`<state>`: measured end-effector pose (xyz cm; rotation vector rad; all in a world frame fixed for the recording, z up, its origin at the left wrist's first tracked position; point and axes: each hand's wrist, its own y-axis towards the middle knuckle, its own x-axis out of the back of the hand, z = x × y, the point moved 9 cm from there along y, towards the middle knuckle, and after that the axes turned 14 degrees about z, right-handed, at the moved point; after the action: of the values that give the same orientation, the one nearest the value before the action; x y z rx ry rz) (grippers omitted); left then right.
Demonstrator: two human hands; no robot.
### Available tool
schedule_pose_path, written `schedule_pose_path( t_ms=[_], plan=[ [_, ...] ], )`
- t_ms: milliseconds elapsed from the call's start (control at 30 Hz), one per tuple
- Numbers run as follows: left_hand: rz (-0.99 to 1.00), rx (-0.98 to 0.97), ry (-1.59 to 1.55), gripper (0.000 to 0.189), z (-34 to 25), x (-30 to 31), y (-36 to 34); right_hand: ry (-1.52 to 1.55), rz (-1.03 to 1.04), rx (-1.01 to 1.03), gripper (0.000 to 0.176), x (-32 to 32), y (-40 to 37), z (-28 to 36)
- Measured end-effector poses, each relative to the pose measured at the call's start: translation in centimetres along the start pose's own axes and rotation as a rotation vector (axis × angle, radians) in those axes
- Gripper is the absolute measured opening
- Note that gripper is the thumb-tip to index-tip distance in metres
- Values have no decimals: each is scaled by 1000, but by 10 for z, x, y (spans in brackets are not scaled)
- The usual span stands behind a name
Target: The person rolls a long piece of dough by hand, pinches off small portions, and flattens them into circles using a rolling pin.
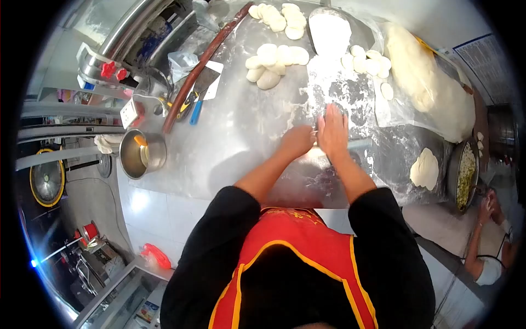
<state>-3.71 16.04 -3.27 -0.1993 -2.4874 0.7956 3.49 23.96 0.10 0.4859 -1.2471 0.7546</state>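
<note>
Over the floured steel worktop, my left hand (298, 141) is closed, its fingers curled at the edge of my right hand. A small pale bit, which looks like dough (315, 144), shows between the two hands; most of it is hidden. My right hand (332, 131) lies flat with fingers stretched forward over the flour. Ahead of them are a patch of loose flour (329, 71) and a heap of flour (330, 34). Dough pieces (276, 56) lie in clusters to the left, and more dough pieces (372, 63) to the right. A flattened dough round (424, 169) rests at the right.
A large dough mass (427, 82) under plastic fills the right back. Beside a pan of chopped filling (466, 175) are another person's hands (487, 205). At left stand a metal pot (143, 156), a long wooden rod (208, 60) and a blue-handled scraper (196, 112).
</note>
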Motion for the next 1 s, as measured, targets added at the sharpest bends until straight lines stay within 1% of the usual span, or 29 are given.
schedule_pose_path(
  t_ms=[33, 67, 100, 133, 167, 200, 267, 300, 333, 367, 433, 467, 567, 600, 667, 700, 733, 800, 833, 867, 933, 1000],
  plan=[
    [5, 56, 21, 32, -2, 4, 10, 1, -23, 38, 54, 7, 7, 4],
    [-98, -2, 91, 33, 9, -3, 25, 4, -45, 70, 54, 14, 9, 10],
    [-86, -17, 137, 33, 10, -2, 21, 9, -69, 96, 54, 17, 8, 15],
    [-72, -35, 176, 32, 10, -1, 14, -11, -39, 148, 59, 13, -16, 18],
    [-58, -54, 210, 31, 9, -1, 7, -70, -82, 232, 58, 5, -57, 16],
    [-87, -19, 125, 29, 16, 5, -4, -128, -132, 318, 58, -1, -96, 14],
    [-157, -44, -92, 26, 38, 0, -18, 22, 167, 216, 51, 3, -140, 3],
    [-189, -47, -203, 24, 49, -3, -25, -7, 88, 229, 50, 7, -137, 7],
    [-68, -192, -97, 32, 34, -9, -29, -36, 4, 240, 50, 10, -122, 11],
    [-41, -140, -32, 33, 31, -10, -29, -67, -86, 250, 49, 13, -104, 15],
    [-9, -42, 97, 35, 4, 2, -26, -66, -14, 109, 55, -2, -34, 6],
    [-64, 16, 110, 37, 10, 2, -7, -63, 34, 38, 58, -10, -12, 2],
    [-100, 2, 140, 36, 2, 2, 7, 14, -63, 95, 56, 11, 13, 13],
    [-63, -14, 198, 33, -6, 4, -1, 61, -35, 122, 57, 7, -3, 13],
    [-181, -7, 73, 31, 15, 11, -22, -93, -7, 226, 61, -13, -75, 4],
    [-243, -7, 13, 31, 28, 15, -29, -38, -18, 278, 61, -11, -113, 2],
    [-260, 68, -104, 31, 52, 9, -29, -7, 176, 221, 56, -3, -134, 0],
    [-125, -128, -104, 29, 48, -5, -29, -43, 92, 223, 56, -2, -126, 1],
    [-53, -227, -96, 28, 37, -7, -33, -57, 44, 218, 55, -1, -116, 4],
    [-56, -168, -81, 28, 34, -3, -30, -70, -77, 255, 58, 5, -92, 10],
    [-67, -46, -60, 28, 3, 12, -28, -174, -5, 128, 60, -25, -24, -1],
    [-90, -28, 63, 36, -5, 6, -6, 24, -29, 71, 58, 11, 17, 13]
  ],
)
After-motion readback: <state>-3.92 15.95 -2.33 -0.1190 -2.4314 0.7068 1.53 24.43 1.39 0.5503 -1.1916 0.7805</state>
